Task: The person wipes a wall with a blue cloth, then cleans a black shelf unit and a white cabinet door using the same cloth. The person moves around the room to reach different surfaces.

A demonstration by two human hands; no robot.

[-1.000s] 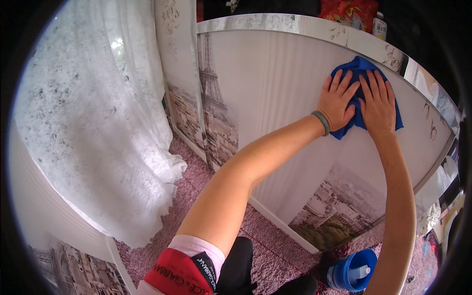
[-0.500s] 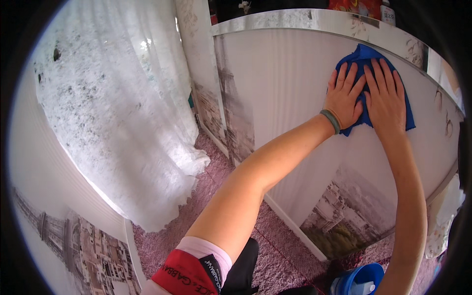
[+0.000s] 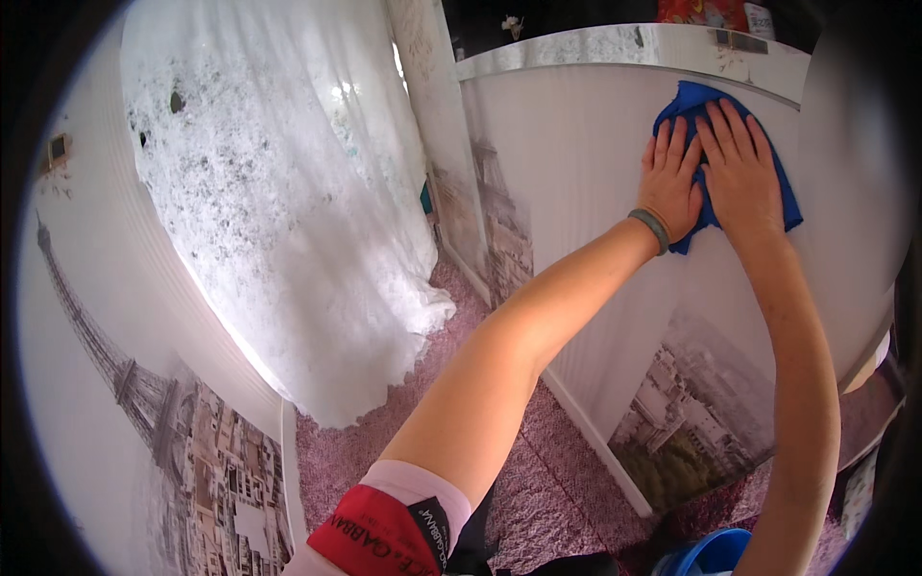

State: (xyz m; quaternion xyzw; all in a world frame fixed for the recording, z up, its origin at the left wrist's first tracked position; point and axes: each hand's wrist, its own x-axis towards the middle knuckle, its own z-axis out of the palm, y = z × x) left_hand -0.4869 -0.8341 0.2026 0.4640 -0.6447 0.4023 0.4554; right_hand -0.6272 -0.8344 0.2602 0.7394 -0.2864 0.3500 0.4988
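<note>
A blue cloth (image 3: pixel 693 99) lies pressed flat against the pale upright panel (image 3: pixel 576 134), just under its top rail. My left hand (image 3: pixel 669 182) rests on the cloth's left part, fingers stretched out and slightly apart, a green band round the wrist. Beside it, my right hand (image 3: pixel 741 178) lies flat over the cloth's middle and right, with its fingers extended upward. Both palms face the panel, and the cloth's edges show above, between and to the right of the hands.
A white lace curtain (image 3: pixel 298 221) hangs at the left down to the pinkish carpet (image 3: pixel 567 470). Low at the right, near my right forearm, stands a blue bucket (image 3: pixel 720 549). A red package (image 3: pixel 706 12) and a white container (image 3: pixel 759 19) sit above the rail. Printed wallpaper (image 3: pixel 86 384) covers the left wall.
The view has shifted, so the curtain and panel appear farther right and more of the left wall shows. Both hands stay flat on the cloth, in nearly the same spot on the panel.
</note>
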